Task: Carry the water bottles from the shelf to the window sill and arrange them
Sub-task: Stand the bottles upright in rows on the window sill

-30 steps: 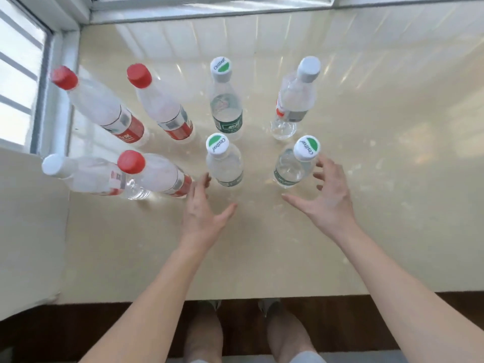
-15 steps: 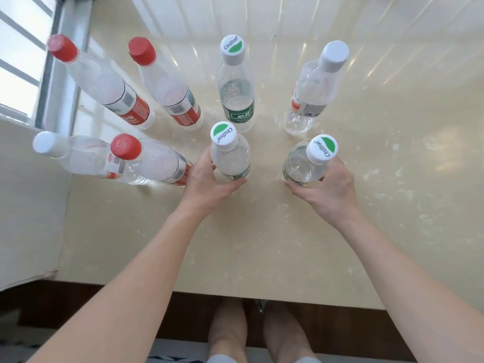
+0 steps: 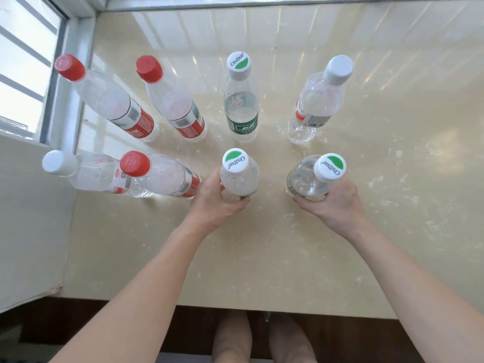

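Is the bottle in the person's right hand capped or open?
Capped: a white-and-green screw cap sits on the clear plastic water bottle that the right hand grips.

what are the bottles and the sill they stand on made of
Bottles: clear thin plastic, probably; water shows through the see-through walls.
Caps: opaque plastic, by the look.
Sill: likely polished stone or a stone-look slab; cream, speckled, glossy with window reflections.

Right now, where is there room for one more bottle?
The sill is bare right of the right hand, and along its near edge. The left corner by the window is crowded with bottles.
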The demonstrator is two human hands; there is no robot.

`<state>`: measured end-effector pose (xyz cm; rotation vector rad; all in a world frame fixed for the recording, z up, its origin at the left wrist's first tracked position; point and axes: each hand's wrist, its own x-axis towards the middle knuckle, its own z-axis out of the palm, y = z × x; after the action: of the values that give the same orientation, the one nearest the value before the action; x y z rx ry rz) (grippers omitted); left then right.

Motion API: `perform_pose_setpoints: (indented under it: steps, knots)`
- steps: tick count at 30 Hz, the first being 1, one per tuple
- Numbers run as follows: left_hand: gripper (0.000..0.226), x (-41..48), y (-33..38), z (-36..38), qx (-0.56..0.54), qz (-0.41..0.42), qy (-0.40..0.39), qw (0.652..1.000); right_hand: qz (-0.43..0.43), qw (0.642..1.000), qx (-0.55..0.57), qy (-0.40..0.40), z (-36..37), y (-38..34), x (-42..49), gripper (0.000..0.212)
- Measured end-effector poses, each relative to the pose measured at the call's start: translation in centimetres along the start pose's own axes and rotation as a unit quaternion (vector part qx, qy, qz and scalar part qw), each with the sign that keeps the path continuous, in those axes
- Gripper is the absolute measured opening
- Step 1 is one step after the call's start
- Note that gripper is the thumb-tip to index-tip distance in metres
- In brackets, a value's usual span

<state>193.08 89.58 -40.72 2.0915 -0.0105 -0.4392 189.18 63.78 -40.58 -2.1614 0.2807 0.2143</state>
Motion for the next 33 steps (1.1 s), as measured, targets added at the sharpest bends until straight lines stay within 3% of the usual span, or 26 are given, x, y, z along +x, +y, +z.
perform_pose_setpoints:
  steps: [7, 10, 13, 16, 20, 25, 30, 33]
  knots:
    - [0.054, 0.0, -0.6, 0.5, 0.004, -0.015, -0.003, 1.000, 0.016, 1.000, -0.002, -0.009, 0.0, 0.1, -0.2, 0.055]
    - [0.067, -0.4, -0.9, 0.7, 0.035, -0.032, -0.021, 0.999, 0.027, 1.000, -0.002, -0.013, -0.1, 0.4, -0.2, 0.058]
    - [0.085, -1.7, -0.6, 0.1, 0.055, -0.070, -0.025, 0.996, 0.049, 0.998, 0.012, -0.027, -0.7, 0.8, -0.6, 0.067]
    - [0.088, -5.6, 0.8, -1.4, 0.112, -0.108, -0.022, 0.988, 0.070, 0.997, 0.000, -0.037, -2.7, 0.7, -1.6, 0.084]
    - [0.067, -12.0, 5.6, -5.2, 0.167, -0.036, 0.037, 0.985, 0.057, 0.997, -0.048, -0.027, -6.9, -1.0, -2.2, 0.082]
    - [0.040, -13.9, 14.3, -10.8, 0.189, 0.102, 0.195, 0.957, 0.019, 0.996, -0.082, 0.021, -11.6, -4.7, -0.8, 0.061]
    - [0.038, -9.0, 20.6, -12.4, 0.173, 0.133, 0.209, 0.953, -0.018, 0.996, -0.074, 0.044, -13.5, -8.6, 1.6, 0.060]
    - [0.041, -4.4, 21.4, -11.7, 0.157, 0.087, 0.174, 0.968, -0.021, 0.997, -0.065, 0.044, -13.1, -10.0, 3.0, 0.071]
